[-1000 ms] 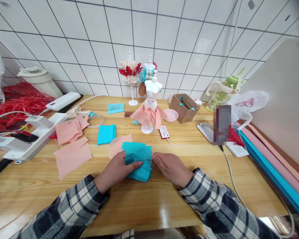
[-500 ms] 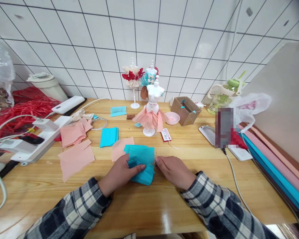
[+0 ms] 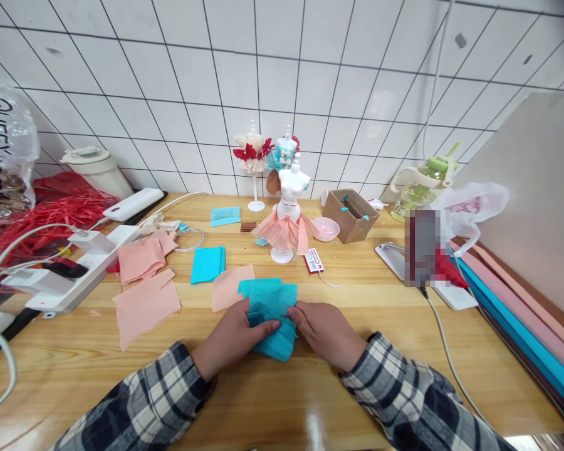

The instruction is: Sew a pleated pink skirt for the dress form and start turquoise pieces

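My left hand (image 3: 232,335) is closed on a folded turquoise crepe paper piece (image 3: 271,341), its thumb lying across the front. My right hand (image 3: 326,329) pinches at the right edge of the same paper; its fingertips partly hide what lies between them. Just beyond my hands, a peach crepe paper piece (image 3: 228,288) lies flat. Further left sits a folded turquoise stack (image 3: 207,265). Behind stands a small white dress form (image 3: 293,188) wearing a peach paper skirt (image 3: 286,228).
Two decorated dress forms stand near the wall, beside a cardboard box (image 3: 352,219) and pink bowl (image 3: 326,229). Peach sheets (image 3: 145,310) and a power strip (image 3: 89,275) lie left. At right are a bottle (image 3: 416,188), a cable and crepe paper rolls (image 3: 521,326).
My right fingertips have moved from just off the paper's right edge onto it. My left hand keeps its hold. The whole view has shifted slightly.
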Tool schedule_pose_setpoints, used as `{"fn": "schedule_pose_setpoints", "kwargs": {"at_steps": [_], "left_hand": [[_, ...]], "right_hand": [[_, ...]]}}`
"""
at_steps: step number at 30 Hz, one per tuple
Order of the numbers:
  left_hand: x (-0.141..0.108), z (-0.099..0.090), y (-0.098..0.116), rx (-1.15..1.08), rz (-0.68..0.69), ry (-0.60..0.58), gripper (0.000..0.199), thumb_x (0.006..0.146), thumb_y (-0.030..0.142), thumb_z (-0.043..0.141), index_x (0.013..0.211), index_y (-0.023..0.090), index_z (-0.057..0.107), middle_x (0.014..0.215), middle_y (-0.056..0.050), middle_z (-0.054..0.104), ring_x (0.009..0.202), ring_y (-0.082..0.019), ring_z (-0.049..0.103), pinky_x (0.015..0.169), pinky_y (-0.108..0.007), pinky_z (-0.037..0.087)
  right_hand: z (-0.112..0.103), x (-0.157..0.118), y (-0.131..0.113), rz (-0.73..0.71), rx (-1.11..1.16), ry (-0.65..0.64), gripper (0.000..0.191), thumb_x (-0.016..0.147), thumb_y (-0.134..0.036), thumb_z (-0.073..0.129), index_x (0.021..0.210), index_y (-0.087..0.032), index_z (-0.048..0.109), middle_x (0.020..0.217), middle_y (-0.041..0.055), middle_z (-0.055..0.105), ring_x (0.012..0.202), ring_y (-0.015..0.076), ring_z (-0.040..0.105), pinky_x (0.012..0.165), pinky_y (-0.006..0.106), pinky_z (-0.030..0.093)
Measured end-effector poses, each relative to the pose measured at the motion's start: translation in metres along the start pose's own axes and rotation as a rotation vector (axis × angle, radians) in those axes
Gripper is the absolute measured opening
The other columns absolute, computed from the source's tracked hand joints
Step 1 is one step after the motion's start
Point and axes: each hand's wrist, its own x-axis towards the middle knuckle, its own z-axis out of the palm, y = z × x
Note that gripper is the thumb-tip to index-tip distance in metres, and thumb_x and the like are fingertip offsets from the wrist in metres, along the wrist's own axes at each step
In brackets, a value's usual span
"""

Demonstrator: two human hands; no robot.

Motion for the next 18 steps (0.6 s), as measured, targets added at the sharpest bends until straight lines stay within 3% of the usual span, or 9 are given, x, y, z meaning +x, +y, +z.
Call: {"fn": "schedule_pose_setpoints", "kwargs": {"at_steps": [18], "left_hand": [[-0.0005, -0.0003, -0.0040, 0.016, 0.007, 0.024, 0.042, 0.073, 0.042, 0.071, 0.108, 0.019, 0.066, 0.115, -0.008, 0.070, 0.102, -0.030, 0.066, 0.090, -0.043, 0.052]], "right_hand": [[-0.0006, 0.0009, 0.0037, -0.020, 0.028, 0.012, 0.049, 0.100, -0.044, 0.014, 0.082, -0.021, 0.053, 0.078, 0.0022, 0.065, 0.070, 0.0152, 0.056, 0.063, 0.027, 0.033]]}}
